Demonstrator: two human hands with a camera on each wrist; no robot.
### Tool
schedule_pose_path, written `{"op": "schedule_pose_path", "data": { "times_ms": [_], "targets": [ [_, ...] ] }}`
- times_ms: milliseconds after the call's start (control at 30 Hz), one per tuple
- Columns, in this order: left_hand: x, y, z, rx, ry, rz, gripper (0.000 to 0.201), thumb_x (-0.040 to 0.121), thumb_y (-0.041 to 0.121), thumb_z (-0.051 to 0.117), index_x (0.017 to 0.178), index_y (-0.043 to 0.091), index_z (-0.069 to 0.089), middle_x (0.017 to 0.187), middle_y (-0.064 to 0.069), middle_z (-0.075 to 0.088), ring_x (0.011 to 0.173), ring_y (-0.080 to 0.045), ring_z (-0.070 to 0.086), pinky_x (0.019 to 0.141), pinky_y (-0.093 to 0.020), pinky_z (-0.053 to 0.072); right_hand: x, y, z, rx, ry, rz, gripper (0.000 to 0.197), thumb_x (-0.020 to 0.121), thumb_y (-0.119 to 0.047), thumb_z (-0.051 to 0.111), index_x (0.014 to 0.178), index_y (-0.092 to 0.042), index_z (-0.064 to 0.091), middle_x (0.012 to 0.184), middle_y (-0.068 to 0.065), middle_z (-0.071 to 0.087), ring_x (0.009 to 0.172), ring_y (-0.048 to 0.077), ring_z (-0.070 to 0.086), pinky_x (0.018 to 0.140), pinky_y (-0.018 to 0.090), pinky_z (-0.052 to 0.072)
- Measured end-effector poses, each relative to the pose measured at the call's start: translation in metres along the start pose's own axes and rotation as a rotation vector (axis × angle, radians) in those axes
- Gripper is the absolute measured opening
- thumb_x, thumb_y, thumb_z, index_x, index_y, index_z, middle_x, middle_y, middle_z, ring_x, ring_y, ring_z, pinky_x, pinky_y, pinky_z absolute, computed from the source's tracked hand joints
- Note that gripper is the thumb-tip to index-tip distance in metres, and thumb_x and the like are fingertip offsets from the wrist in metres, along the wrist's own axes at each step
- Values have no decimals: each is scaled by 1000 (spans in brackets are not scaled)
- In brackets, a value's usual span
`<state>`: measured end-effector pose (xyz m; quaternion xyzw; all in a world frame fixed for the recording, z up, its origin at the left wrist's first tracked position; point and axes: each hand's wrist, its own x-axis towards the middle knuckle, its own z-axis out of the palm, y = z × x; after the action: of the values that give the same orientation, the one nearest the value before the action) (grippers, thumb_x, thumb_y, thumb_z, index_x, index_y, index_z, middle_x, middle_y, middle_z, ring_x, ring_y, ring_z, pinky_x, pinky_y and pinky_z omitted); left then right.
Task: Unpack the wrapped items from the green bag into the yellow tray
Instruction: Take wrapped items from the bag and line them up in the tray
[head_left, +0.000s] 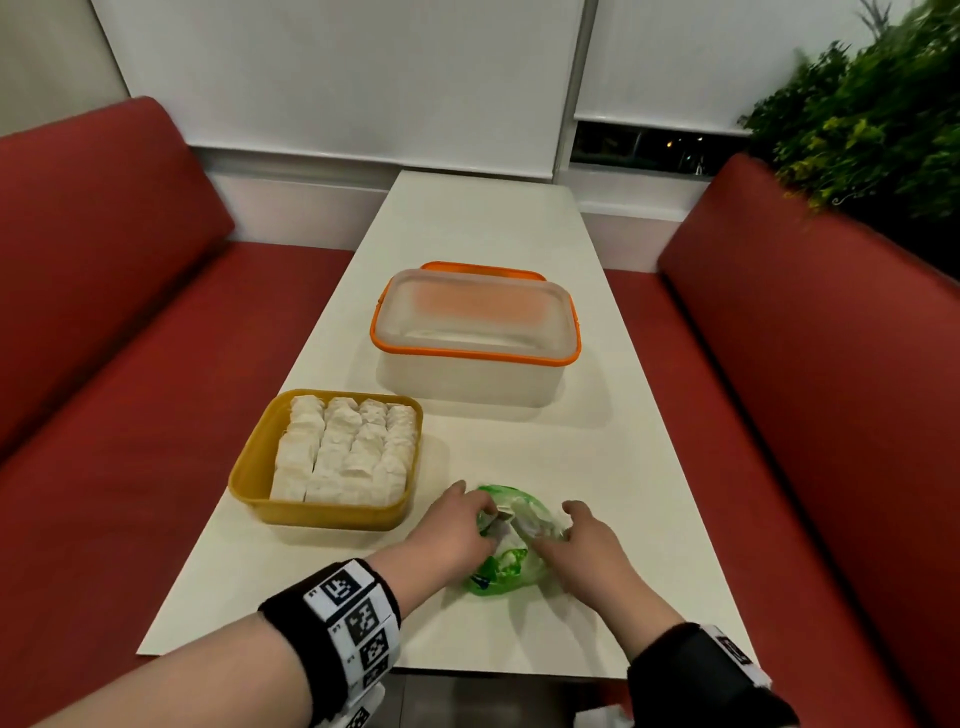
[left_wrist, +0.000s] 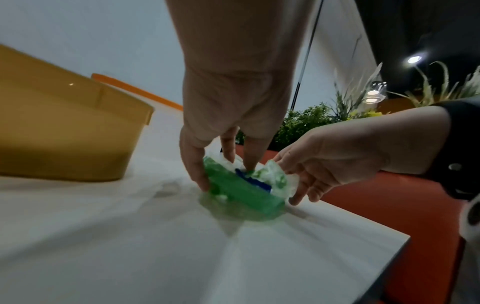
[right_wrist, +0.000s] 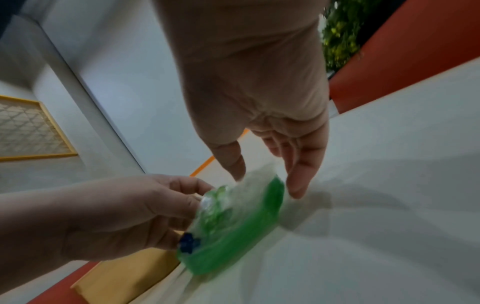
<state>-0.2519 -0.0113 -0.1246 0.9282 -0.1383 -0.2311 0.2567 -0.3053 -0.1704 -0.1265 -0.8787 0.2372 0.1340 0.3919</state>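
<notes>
The green bag (head_left: 498, 571) (left_wrist: 241, 189) (right_wrist: 233, 236) lies crumpled on the white table near the front edge. Something white and wrapped (head_left: 511, 540) shows in its mouth. My left hand (head_left: 485, 522) (left_wrist: 221, 170) (right_wrist: 197, 205) pinches the bag's left edge with curled fingers. At the bag's right side, my right hand (head_left: 558, 527) (right_wrist: 267, 185) (left_wrist: 288, 181) touches it with fingers straight and relaxed. The yellow tray (head_left: 249, 467) (left_wrist: 64, 133) stands just left of the bag, packed with several white wrapped items (head_left: 343, 452) in rows.
A clear container with an orange rim (head_left: 475, 332) stands behind the tray at mid table. Red bench seats (head_left: 104, 364) flank the narrow table (head_left: 467, 223) on both sides. A green plant (head_left: 872, 119) rises at the far right.
</notes>
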Motion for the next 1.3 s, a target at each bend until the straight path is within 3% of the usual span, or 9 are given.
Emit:
{"op": "schedule_pose_path", "data": {
  "times_ms": [100, 167, 367, 567, 667, 800, 900, 1133, 1300],
  "targets": [
    [2, 0, -1, -106, 27, -27, 38, 81, 28, 68, 117, 21, 58, 122, -4, 58, 109, -19, 56, 83, -20, 43, 8, 2, 9, 153, -41, 15, 49, 82, -20, 57, 129, -17, 43, 102, 8, 63, 80, 28, 65, 62, 35, 54],
    [4, -3, -2, -149, 10, -52, 47, 76, 19, 72, 119, 23, 56, 118, -3, 60, 102, -17, 56, 77, -19, 43, 13, 4, 12, 337, -44, 55, 40, 79, -7, 52, 118, -16, 49, 91, 9, 64, 64, 26, 60, 52, 32, 48],
    [6, -10, -2, -317, -20, -87, 76, 70, 4, 72, 137, 27, 44, 126, -3, 57, 110, -18, 56, 91, -25, 50, 27, 9, 7, 713, -81, 146, 29, 83, 9, 49, 106, -8, 49, 73, 19, 57, 49, 23, 44, 47, 31, 36],
    [7, -16, 3, -208, -83, -55, 87, 70, 12, 76, 145, 28, 33, 138, -1, 46, 122, -18, 49, 100, -25, 44, 30, 15, 3, 830, -138, 192, 19, 92, 6, 38, 99, -7, 51, 58, 7, 50, 46, 17, 39, 46, 28, 31],
    [7, -13, 8, -61, -91, 6, 89, 70, 20, 78, 145, 22, 31, 140, -2, 37, 127, -19, 43, 103, -20, 34, 26, 13, 3, 469, -45, 81, 23, 86, 2, 40, 100, -14, 50, 61, 7, 52, 45, 19, 43, 44, 26, 33],
    [9, -15, 16, -20, -53, 51, 90, 67, 15, 77, 145, 19, 31, 138, -2, 32, 123, -20, 47, 104, -20, 36, 6, 5, 0, -66, 132, -292, 19, 85, -21, 60, 101, -25, 50, 95, -7, 46, 70, 18, 56, 65, 28, 41],
    [11, -18, 19, 5, -44, 65, 96, 62, 22, 81, 144, 18, 31, 137, 0, 32, 121, -18, 47, 103, -23, 39, 5, 11, -2, -217, 64, -288, 25, 82, -13, 57, 105, -21, 50, 97, -4, 46, 81, 20, 54, 67, 28, 40],
    [13, -13, 20, 56, -28, 44, 101, 54, 42, 85, 137, 16, 36, 133, 0, 31, 117, -21, 49, 102, -32, 42, 14, 25, 11, -356, 30, -281, 11, 83, -11, 43, 80, -21, 41, 81, -1, 38, 69, 25, 46, 51, 23, 28],
    [6, -16, 21, 9, -4, 71, 98, 56, 41, 82, 139, 17, 36, 134, 3, 32, 118, -19, 47, 103, -29, 41, 17, 21, -3, -394, -19, -265, 12, 84, -17, 46, 86, -24, 56, 94, -1, 51, 85, 22, 54, 72, 28, 44]
  ]
}}
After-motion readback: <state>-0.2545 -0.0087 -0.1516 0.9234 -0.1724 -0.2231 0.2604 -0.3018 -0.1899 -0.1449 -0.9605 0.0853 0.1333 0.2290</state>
